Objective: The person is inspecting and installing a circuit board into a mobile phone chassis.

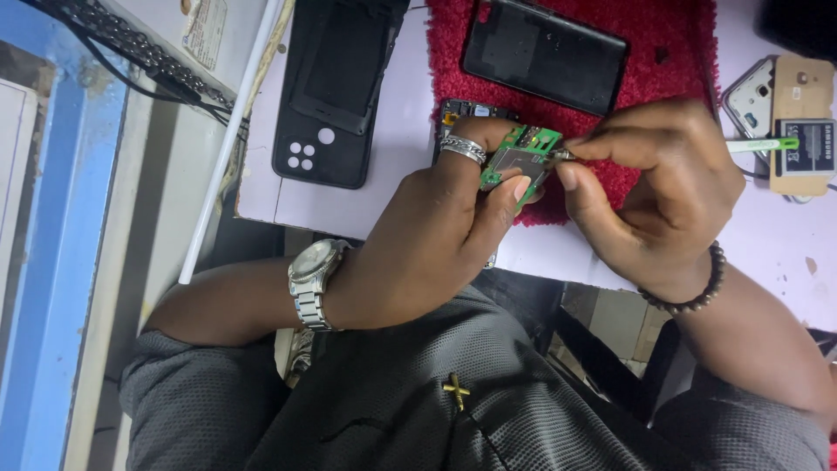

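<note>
1. Our left hand (pixel 436 235) pinches a small green circuit board (pixel 516 157) between thumb and fingers, lifted off the desk (pixel 384 148) near its front edge so both hands can reach it.
2. Our right hand (pixel 654 187) is closed around a thin tool (pixel 760 145) with a green tip; its point meets the board's right edge.
3. Under the hands lies a red mat (pixel 663 52) carrying a dark phone (pixel 545 54).
4. Toward the left edge rests a black phone case (pixel 336 96); at the right edge, a battery (pixel 807 146) and phone parts. Nothing blocks the hands.

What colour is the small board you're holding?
Green, with metal parts: the circuit board in the left hand, clearest in the head view.
</note>
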